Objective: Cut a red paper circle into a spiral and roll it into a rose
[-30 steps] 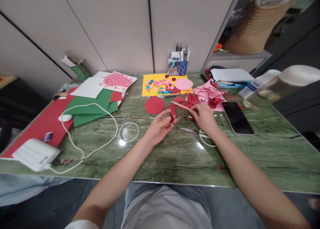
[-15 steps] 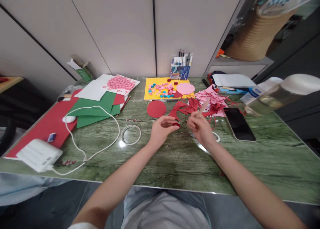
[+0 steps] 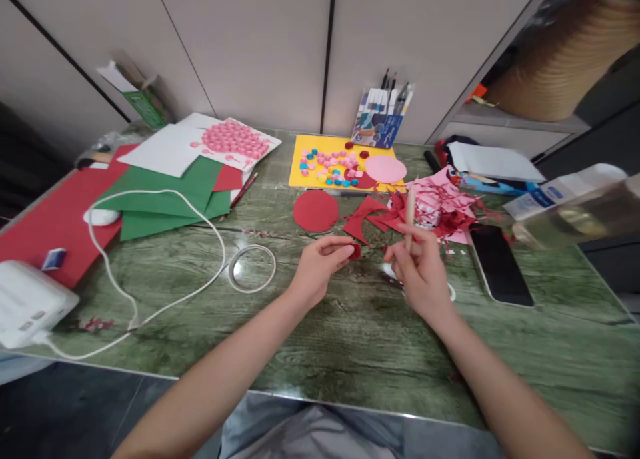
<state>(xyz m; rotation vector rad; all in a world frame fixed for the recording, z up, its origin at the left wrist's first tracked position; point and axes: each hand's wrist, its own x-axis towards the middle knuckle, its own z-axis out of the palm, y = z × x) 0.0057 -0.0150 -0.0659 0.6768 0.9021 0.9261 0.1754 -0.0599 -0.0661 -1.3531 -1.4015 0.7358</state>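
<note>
In the head view, my left hand (image 3: 320, 267) is closed above the middle of the table, pinching a small dark red paper roll (image 3: 355, 251) between thumb and fingertips. A short gap to the right, my right hand (image 3: 423, 272) grips a thin pale wooden stick (image 3: 411, 212), which points upward. Just beyond my hands lie a red paper circle (image 3: 315, 211) and red paper offcuts (image 3: 363, 217). Behind them, a yellow sheet (image 3: 299, 153) carries several pink, blue and yellow paper rolls and a pink paper circle (image 3: 386, 169). Under my right hand something shiny with a white loop is mostly covered.
Pink and red paper scraps (image 3: 440, 195) heap at right, near a phone (image 3: 500, 265) and a clear bottle (image 3: 565, 222). A marker pack (image 3: 379, 119) leans on the cabinet. Green paper (image 3: 160, 199), a white cable (image 3: 223, 245), a white adapter (image 3: 33, 302) and a ring (image 3: 231, 269) are left.
The stick has turned from slanted to nearly upright as my right hand moved a little right, away from the left. My left hand still pinches the red roll. The whole view has shifted.
</note>
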